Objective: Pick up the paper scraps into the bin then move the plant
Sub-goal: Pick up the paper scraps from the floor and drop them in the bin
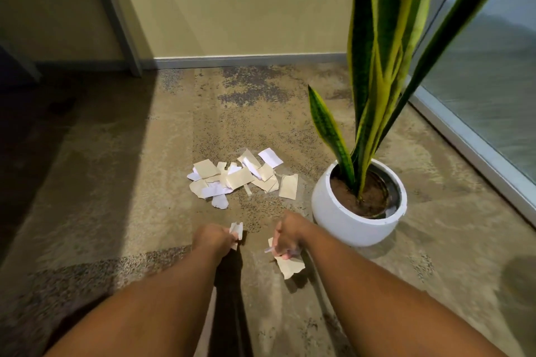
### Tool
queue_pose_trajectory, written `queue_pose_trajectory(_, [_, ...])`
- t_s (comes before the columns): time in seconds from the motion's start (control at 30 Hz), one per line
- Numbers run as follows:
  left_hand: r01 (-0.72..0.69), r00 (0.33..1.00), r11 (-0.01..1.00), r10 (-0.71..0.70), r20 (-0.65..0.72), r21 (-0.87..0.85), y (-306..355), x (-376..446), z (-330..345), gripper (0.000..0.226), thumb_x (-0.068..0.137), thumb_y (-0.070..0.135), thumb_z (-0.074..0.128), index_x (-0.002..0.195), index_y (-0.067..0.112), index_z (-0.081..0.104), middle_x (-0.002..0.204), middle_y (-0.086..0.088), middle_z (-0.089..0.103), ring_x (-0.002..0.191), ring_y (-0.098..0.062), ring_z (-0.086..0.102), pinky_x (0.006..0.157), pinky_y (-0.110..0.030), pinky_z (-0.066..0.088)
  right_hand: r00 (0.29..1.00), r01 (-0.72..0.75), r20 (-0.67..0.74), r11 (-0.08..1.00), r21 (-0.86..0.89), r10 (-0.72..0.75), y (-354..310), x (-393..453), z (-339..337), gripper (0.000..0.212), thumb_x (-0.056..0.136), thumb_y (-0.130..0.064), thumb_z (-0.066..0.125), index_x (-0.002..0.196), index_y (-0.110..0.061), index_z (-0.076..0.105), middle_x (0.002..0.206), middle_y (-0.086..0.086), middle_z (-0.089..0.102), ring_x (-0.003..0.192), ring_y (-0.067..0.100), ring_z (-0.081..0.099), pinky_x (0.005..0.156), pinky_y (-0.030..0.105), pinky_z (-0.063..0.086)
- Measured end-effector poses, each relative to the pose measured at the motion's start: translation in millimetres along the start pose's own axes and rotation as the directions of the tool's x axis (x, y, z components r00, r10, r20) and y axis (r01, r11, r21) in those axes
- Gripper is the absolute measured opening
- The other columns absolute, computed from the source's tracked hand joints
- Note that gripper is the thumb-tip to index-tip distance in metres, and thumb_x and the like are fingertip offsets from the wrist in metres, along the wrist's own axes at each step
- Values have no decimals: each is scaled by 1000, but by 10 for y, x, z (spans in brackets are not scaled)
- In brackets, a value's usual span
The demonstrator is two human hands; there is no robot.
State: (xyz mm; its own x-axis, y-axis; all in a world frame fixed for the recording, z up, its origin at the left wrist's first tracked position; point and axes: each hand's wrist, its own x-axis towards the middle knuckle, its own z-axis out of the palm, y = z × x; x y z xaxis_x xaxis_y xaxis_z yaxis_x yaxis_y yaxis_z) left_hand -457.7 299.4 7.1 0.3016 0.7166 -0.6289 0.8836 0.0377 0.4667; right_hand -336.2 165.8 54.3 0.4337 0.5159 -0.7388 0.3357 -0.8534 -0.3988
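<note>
A pile of torn paper scraps (242, 177), tan and white, lies on the carpet in the middle of the view. My left hand (213, 239) is closed on a small white scrap (236, 229) just in front of the pile. My right hand (288, 236) grips a larger tan scrap (291, 266) that hangs below the fingers. A snake plant (380, 66) stands in a round white pot (348, 220) to the right of the pile, close to my right hand. No bin is in view.
A wall with a grey baseboard (246, 60) runs behind the pile. A glass panel with a metal frame (470, 142) borders the right side. A dark shadowed area and a door frame (121, 23) lie to the left.
</note>
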Motion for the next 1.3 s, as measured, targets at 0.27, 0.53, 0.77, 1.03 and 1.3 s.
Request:
queue_pose_trajectory(0.27, [-152,974,955,101,203,255,370,-569,270,47,76,33,83,110,3,72,108,-9,72,94,-19,64,87,-30,56,998,38,-54,999,-6,-38,295,-566,-181,13,81,-4,76,94,-5,72,71,2,67,61,14,65,63,27,56])
queue_pose_trajectory(0.53, [-403,840,796,125,528,452,747,-1175,556,31,90,39,68,87,8,68,57,-2,57,56,-13,50,58,-22,39,986,1,-167,996,94,15,875,-1201,-467,19,83,8,69,74,-9,69,76,13,64,53,18,57,50,25,50])
queue_pose_trajectory(0.77, [-545,735,790,289,613,281,1287,-1844,1070,33,84,27,76,57,17,59,52,1,54,51,-13,44,63,-26,39,928,-1,-372,998,65,25,1556,-1825,-848,23,81,-3,75,104,2,73,98,18,74,83,28,69,86,40,58])
queue_pose_trajectory(1.03, [-690,627,718,527,573,95,2015,-2739,1569,14,81,21,81,85,8,77,73,-6,70,66,-16,58,68,-24,46,795,-26,-590,980,199,141,2372,-2617,-1171,19,77,-4,77,95,2,73,98,21,74,80,28,67,82,39,57])
queue_pose_trajectory(1.3, [-762,536,645,575,618,62,2506,-3723,1917,12,81,12,80,86,7,71,69,-3,61,55,-9,54,46,-13,46,670,16,-703,943,334,238,2958,-3366,-1388,15,77,-6,79,89,1,74,84,18,74,78,30,70,81,44,59])
